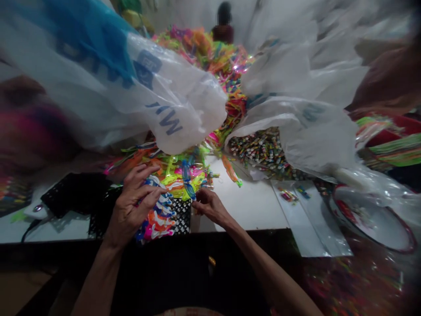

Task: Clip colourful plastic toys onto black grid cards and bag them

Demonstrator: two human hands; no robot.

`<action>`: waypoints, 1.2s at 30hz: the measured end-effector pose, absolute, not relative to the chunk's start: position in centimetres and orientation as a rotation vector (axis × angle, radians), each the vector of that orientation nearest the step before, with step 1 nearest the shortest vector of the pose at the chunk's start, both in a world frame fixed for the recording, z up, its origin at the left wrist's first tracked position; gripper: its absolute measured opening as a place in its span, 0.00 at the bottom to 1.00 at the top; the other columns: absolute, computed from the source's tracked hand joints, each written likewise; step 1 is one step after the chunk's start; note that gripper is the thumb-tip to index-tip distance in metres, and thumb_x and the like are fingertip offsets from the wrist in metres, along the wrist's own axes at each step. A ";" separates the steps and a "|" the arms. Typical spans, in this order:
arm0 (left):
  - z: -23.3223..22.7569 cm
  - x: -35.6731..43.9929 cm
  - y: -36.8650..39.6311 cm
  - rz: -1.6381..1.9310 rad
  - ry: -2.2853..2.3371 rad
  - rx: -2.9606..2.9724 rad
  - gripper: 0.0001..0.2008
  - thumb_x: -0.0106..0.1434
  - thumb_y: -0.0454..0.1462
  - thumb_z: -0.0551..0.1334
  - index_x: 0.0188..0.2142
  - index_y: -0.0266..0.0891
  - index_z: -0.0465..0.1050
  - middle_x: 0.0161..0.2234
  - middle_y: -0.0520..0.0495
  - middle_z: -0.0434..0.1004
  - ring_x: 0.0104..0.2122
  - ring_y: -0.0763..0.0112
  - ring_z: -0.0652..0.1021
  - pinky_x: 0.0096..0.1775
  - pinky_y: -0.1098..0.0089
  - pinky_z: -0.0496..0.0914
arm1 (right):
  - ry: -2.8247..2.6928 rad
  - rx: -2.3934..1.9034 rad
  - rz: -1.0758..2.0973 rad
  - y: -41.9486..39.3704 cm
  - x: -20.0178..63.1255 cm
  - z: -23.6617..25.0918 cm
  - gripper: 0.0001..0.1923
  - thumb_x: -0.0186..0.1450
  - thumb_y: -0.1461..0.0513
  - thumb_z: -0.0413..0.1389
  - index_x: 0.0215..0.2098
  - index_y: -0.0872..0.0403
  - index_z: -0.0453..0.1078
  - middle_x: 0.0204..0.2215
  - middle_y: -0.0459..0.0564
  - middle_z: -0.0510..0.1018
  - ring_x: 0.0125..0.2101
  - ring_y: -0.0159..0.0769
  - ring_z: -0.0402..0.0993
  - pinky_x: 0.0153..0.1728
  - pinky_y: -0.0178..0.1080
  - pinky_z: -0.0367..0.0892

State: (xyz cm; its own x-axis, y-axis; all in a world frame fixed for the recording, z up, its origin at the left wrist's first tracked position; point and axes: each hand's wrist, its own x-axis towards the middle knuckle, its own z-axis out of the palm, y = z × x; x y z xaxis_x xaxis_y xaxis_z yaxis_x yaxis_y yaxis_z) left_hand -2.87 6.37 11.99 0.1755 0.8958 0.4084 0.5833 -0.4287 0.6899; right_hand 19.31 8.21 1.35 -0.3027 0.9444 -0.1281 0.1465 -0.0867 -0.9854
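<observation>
Fingers of our left hand (133,204) curl down gripping the bundle of colourful plastic pieces (157,216), while our right hand (208,206) pinches a blue piece (188,182) running toward twelve o'clock.

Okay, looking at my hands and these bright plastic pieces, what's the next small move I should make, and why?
Probably draw the blue piece toward you and clear of the heap. Your right hand pinches it at its lower end, while its upper part lies among the loose neon pieces. Your left hand already presses down the sorted stack on the black mesh tray.
</observation>
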 end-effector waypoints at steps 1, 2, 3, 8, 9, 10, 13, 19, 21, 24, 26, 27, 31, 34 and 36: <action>12.0 -2.9 6.4 1.128 1.397 2.091 0.11 0.65 0.39 0.54 0.36 0.48 0.76 0.57 0.56 0.65 0.61 0.61 0.58 0.63 0.55 0.52 | -1.490 -1.207 1.452 8.3 18.5 1.4 0.09 0.57 0.62 0.56 0.36 0.56 0.66 0.24 0.41 0.68 0.22 0.27 0.65 0.23 0.29 0.60; 12.1 -2.9 6.4 1.123 1.397 2.099 0.11 0.65 0.39 0.54 0.37 0.49 0.76 0.57 0.56 0.65 0.61 0.62 0.58 0.63 0.55 0.51 | -1.483 -1.194 1.453 8.5 17.7 1.5 0.09 0.56 0.62 0.56 0.36 0.56 0.66 0.23 0.41 0.68 0.22 0.27 0.64 0.23 0.29 0.60; 12.1 -2.9 6.3 1.123 1.401 2.103 0.11 0.65 0.39 0.54 0.37 0.49 0.76 0.57 0.56 0.65 0.61 0.62 0.58 0.63 0.55 0.51 | -1.477 -1.185 1.463 8.7 17.1 1.5 0.09 0.56 0.63 0.56 0.36 0.56 0.67 0.23 0.41 0.68 0.23 0.27 0.64 0.23 0.29 0.60; 12.2 -2.9 6.3 1.136 1.392 2.105 0.11 0.65 0.39 0.54 0.36 0.49 0.76 0.56 0.55 0.66 0.61 0.61 0.59 0.63 0.52 0.51 | -1.625 -1.185 1.423 9.1 15.6 1.5 0.07 0.57 0.63 0.56 0.35 0.55 0.69 0.26 0.44 0.71 0.29 0.32 0.67 0.29 0.32 0.63; 12.2 -2.9 6.3 1.133 1.383 2.107 0.11 0.65 0.38 0.54 0.36 0.49 0.76 0.56 0.55 0.66 0.61 0.60 0.59 0.63 0.52 0.51 | -1.679 -1.194 1.388 9.1 15.6 1.5 0.07 0.57 0.63 0.57 0.35 0.55 0.69 0.26 0.44 0.72 0.30 0.33 0.67 0.29 0.32 0.63; 12.2 -2.9 6.3 1.132 1.376 2.108 0.10 0.65 0.38 0.55 0.36 0.48 0.76 0.56 0.55 0.66 0.61 0.60 0.59 0.63 0.51 0.51 | -1.731 -1.209 1.350 9.1 15.7 1.6 0.07 0.58 0.63 0.56 0.36 0.54 0.69 0.26 0.45 0.72 0.30 0.34 0.67 0.30 0.32 0.63; 12.1 -2.8 6.4 1.129 1.379 2.101 0.11 0.65 0.37 0.54 0.37 0.49 0.76 0.57 0.56 0.65 0.61 0.61 0.58 0.63 0.52 0.50 | -1.891 -1.264 1.236 9.0 15.7 2.1 0.07 0.59 0.63 0.55 0.37 0.54 0.68 0.27 0.45 0.72 0.29 0.33 0.66 0.29 0.32 0.61; 12.1 -2.7 6.3 1.145 1.399 2.092 0.10 0.65 0.37 0.55 0.38 0.51 0.75 0.57 0.59 0.65 0.61 0.62 0.58 0.64 0.52 0.50 | -2.198 -1.324 1.043 8.8 15.8 3.2 0.14 0.59 0.65 0.52 0.43 0.53 0.62 0.25 0.42 0.69 0.22 0.29 0.60 0.24 0.31 0.52; 12.1 -2.6 6.2 1.138 1.416 2.084 0.11 0.65 0.37 0.55 0.38 0.51 0.75 0.57 0.59 0.65 0.61 0.61 0.58 0.63 0.51 0.51 | -2.252 -1.311 1.018 8.8 16.0 3.3 0.16 0.60 0.63 0.52 0.47 0.53 0.60 0.26 0.43 0.71 0.23 0.30 0.61 0.24 0.31 0.51; 12.1 -2.6 6.1 1.153 1.416 2.074 0.10 0.65 0.37 0.55 0.40 0.50 0.75 0.57 0.57 0.65 0.61 0.61 0.58 0.63 0.49 0.51 | -2.330 -1.322 0.944 8.8 16.2 3.0 0.17 0.62 0.61 0.51 0.49 0.54 0.58 0.29 0.46 0.73 0.24 0.32 0.64 0.24 0.32 0.52; 12.2 -2.6 6.1 1.149 1.416 2.085 0.11 0.65 0.37 0.55 0.42 0.51 0.74 0.57 0.57 0.65 0.61 0.61 0.58 0.63 0.50 0.51 | -2.409 -1.362 0.859 8.8 15.9 3.0 0.16 0.63 0.61 0.49 0.49 0.55 0.58 0.29 0.49 0.75 0.26 0.34 0.67 0.25 0.33 0.52; 12.2 -2.5 6.1 1.142 1.414 2.096 0.12 0.65 0.37 0.55 0.45 0.51 0.73 0.57 0.57 0.65 0.61 0.61 0.58 0.63 0.51 0.51 | -2.463 -1.376 0.813 8.7 15.5 3.2 0.16 0.63 0.62 0.48 0.49 0.56 0.58 0.29 0.50 0.75 0.26 0.35 0.68 0.25 0.34 0.52; 12.4 -2.3 6.3 1.079 1.355 2.169 0.17 0.64 0.39 0.57 0.53 0.53 0.67 0.59 0.55 0.62 0.62 0.60 0.57 0.63 0.52 0.51 | -2.693 -1.328 0.662 8.2 13.8 4.3 0.17 0.62 0.67 0.45 0.50 0.59 0.57 0.29 0.54 0.76 0.26 0.40 0.71 0.26 0.36 0.54; 12.4 -2.4 6.3 1.105 1.331 2.153 0.12 0.63 0.38 0.58 0.46 0.52 0.72 0.57 0.56 0.65 0.61 0.60 0.58 0.62 0.53 0.53 | -2.685 -1.327 0.710 7.8 14.1 5.0 0.18 0.62 0.68 0.46 0.51 0.59 0.57 0.31 0.55 0.77 0.28 0.40 0.72 0.26 0.36 0.56; 12.3 -2.5 6.3 1.142 1.338 2.109 0.09 0.64 0.37 0.57 0.42 0.51 0.73 0.53 0.56 0.69 0.61 0.61 0.59 0.62 0.53 0.54 | -2.571 -1.311 0.861 8.2 15.5 5.4 0.17 0.63 0.65 0.49 0.51 0.57 0.58 0.32 0.52 0.77 0.29 0.38 0.73 0.27 0.34 0.58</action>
